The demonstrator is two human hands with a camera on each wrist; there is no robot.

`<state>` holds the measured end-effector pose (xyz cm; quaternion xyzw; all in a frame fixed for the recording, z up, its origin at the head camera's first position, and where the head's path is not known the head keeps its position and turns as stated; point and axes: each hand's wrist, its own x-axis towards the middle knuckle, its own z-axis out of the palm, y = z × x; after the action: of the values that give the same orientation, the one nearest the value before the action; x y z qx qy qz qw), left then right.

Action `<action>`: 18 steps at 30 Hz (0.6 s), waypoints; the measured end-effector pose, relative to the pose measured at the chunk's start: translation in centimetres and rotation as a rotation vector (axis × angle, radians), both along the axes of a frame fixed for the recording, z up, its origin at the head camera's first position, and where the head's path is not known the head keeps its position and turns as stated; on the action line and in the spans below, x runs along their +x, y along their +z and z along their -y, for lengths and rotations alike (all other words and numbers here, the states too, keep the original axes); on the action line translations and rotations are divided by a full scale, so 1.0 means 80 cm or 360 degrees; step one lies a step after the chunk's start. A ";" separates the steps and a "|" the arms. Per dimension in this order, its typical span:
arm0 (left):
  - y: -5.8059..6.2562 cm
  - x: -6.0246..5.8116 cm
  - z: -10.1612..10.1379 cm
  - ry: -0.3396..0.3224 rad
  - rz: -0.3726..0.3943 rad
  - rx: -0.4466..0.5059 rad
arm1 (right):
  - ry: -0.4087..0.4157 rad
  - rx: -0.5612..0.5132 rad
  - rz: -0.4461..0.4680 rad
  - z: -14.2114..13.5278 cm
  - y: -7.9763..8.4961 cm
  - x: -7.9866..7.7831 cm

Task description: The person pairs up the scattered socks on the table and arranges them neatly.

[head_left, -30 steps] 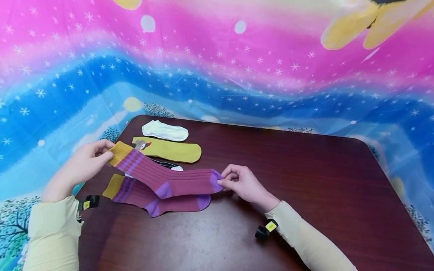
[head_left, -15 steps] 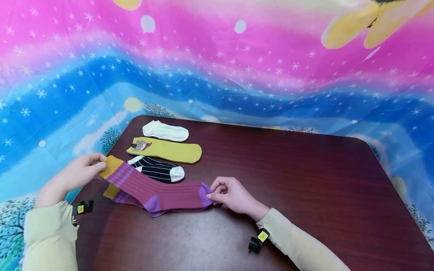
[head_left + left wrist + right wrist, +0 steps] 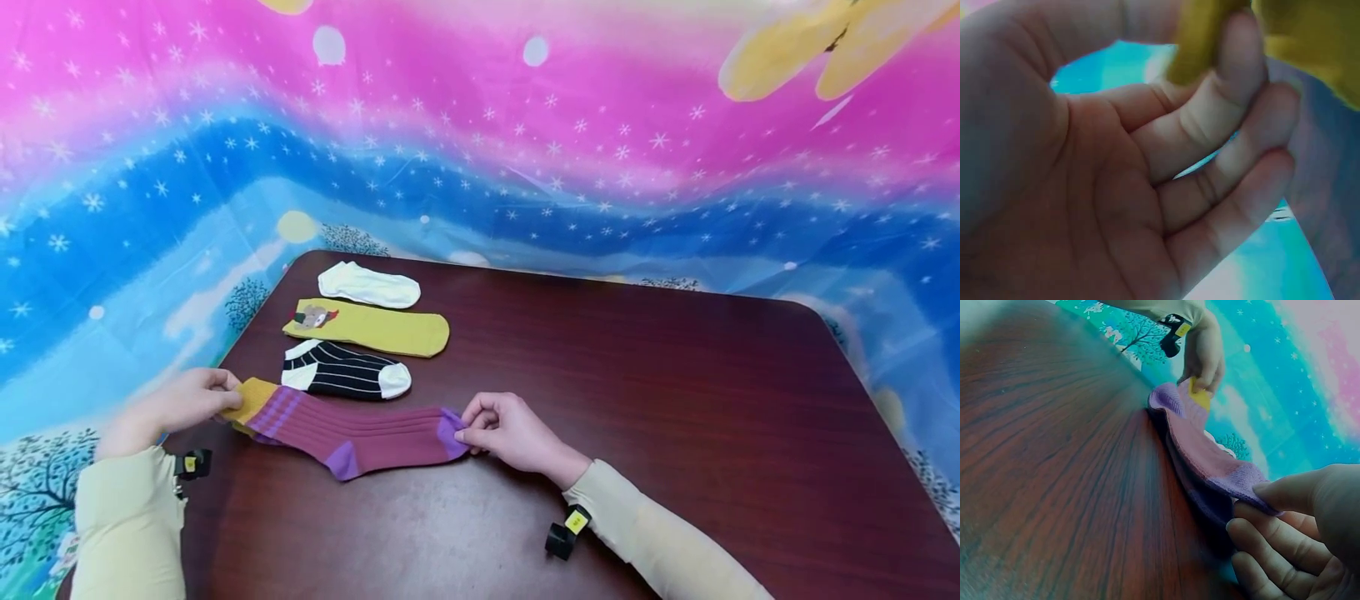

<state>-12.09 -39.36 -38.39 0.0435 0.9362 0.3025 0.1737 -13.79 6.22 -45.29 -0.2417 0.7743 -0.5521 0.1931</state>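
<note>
A long mauve sock (image 3: pixel 382 439) with a mustard cuff and purple heel and toe stretches between both hands. My left hand (image 3: pixel 189 402) pinches its cuff (image 3: pixel 1310 50), thumb against fingers. At the other end my right hand (image 3: pixel 517 433) pinches the purple toe (image 3: pixel 1241 481) between thumb and forefinger. A matching sock (image 3: pixel 243 429) lies beneath on the table, mostly hidden; a bit of its cuff end peeks out. In the right wrist view, the held sock's toe end stands slightly above the lower one.
Behind the mauve pair, a black-and-white striped sock (image 3: pixel 348 372), a yellow sock (image 3: pixel 382 328) with an animal face and a white sock (image 3: pixel 369 285) lie in a column on the dark wooden table (image 3: pixel 637 400). A printed cloth (image 3: pixel 480 167) hangs around the table's far side.
Both hands have lowered the held sock toward the viewer and left, onto its matching sock, now nearly covered. The striped sock has come into full view; the left hand has dropped most recently.
</note>
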 end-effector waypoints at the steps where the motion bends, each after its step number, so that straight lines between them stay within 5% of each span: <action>1: -0.003 -0.001 0.001 0.0003 0.0002 -0.0005 | -0.0005 0.0003 0.0002 0.000 0.000 0.000; 8: -0.015 -0.004 0.003 0.0013 0.0010 -0.0087 | -0.0017 0.0022 0.0010 0.003 0.000 0.000; 18: -0.013 -0.010 0.003 0.0002 -0.0044 -0.0076 | -0.0056 0.0019 -0.0027 0.006 0.008 -0.005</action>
<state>-12.89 -39.59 -39.43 0.0428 0.9455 0.2794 0.1617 -14.22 5.78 -44.65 -0.2315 0.7833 -0.5486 0.1784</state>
